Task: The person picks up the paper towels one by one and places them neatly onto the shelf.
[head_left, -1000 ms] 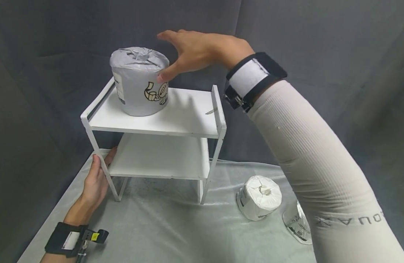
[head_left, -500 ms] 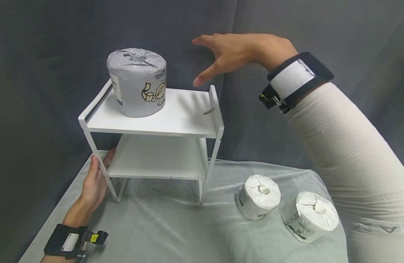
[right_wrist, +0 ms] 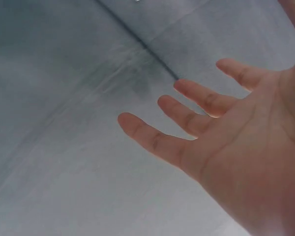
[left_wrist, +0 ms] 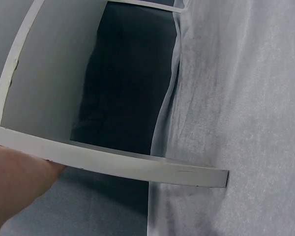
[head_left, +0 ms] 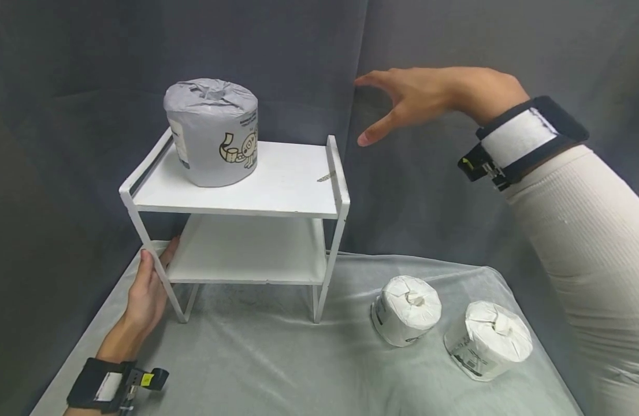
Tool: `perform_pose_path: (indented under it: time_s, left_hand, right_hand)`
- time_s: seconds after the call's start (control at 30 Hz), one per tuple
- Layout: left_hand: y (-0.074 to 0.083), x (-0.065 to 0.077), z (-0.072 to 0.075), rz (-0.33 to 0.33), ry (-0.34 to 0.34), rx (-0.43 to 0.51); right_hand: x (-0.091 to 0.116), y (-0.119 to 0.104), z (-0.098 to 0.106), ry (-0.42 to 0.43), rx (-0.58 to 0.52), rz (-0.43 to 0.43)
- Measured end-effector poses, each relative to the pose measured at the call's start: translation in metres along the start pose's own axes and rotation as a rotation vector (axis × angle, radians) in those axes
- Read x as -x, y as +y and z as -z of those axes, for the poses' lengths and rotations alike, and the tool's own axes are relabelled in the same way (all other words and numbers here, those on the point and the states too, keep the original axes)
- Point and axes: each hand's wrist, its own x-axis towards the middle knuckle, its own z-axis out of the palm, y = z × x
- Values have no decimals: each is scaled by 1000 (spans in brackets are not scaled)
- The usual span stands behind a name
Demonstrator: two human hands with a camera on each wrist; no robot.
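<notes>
A white two-tier shelf rack (head_left: 246, 248) stands on the cloth-covered table. On the left of its top tier sits a wrapped toilet paper roll (head_left: 211, 136), upright, with a cartoon print on its side. My left hand (head_left: 148, 294) holds the rack's left leg low down, thumb in front and fingers passing behind it. In the left wrist view, the leg (left_wrist: 113, 160) crosses in front of part of the hand. My right hand (head_left: 434, 95) is in the air to the right of the rack, apart from everything. Its fingers (right_wrist: 152, 140) are spread and hold nothing.
Two more wrapped toilet paper rolls, a nearer-to-rack one (head_left: 407, 311) and an outer one (head_left: 488, 341), stand on the table to the right. Dark grey curtains (head_left: 298, 58) hang behind and beside the table. The grey cloth (head_left: 278, 370) has soft folds.
My right hand has let go of the roll on the top tier and moved off to the right. The roll stays on the tier. My left hand keeps its place on the rack.
</notes>
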Motion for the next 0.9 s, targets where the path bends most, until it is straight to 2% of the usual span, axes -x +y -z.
perform_pose_path:
  time_s: [0.33, 0.63, 0.9]
  left_hand:
    - [0, 0, 2, 3, -2, 6]
    - [-3, -1, 1, -7, 5, 7]
    - [-2, -1, 3, 1, 2, 9]
  right_hand:
    - [17, 27, -17, -32, -37, -32]
    - [29, 51, -39, -65, -37, -1]
    - [37, 65, -68, -64, -64, 26]
